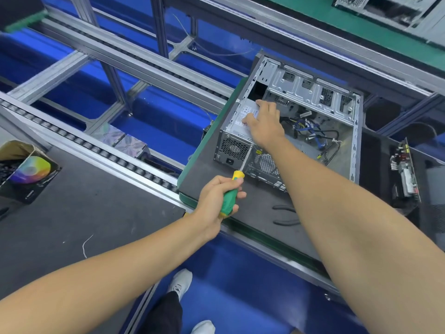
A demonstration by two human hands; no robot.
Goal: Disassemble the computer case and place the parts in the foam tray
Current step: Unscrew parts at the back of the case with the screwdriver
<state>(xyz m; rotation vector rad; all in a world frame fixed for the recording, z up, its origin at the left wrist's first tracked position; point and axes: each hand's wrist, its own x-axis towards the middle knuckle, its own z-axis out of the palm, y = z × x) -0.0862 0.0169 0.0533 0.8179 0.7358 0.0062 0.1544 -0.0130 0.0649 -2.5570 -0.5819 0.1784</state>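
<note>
Green-and-yellow plastic handle of the screwdriver (231, 192): the left hand (216, 196) is wrapping its fingers (237, 186) tight around it, thumb side up, with the steel shaft running up to the rear panel of the computer case (289, 131), tip meeting the edge of the power supply (243, 126) just above its fan grille. The screw head itself is too small to make out.

The right hand (263, 122) is lying flat on top of the power supply, its fingers loosely spread and pressing on the labelled face, not curling round anything.

The case is lying on its side on a dark mat over the green bench (192, 169), side panel off, blue and yellow cables (310, 131) loose inside. A removed circuit card (405, 174) is sitting in the black foam tray (375, 165) to the right. Pliers (286, 214) are lying on the mat, under the right forearm.

Risks, as I judge them:
- The shaft is meeting the panel at a slant; the tip could cam out and strip the screw or skid across the grille.
- Once the last screw is out, the power supply could drop or shift onto the cables if the right hand is only pressing, not gripping.
- Cables, if attached (cannot tell), could snag on lifting.
- A freed screw could fall into the case.
</note>
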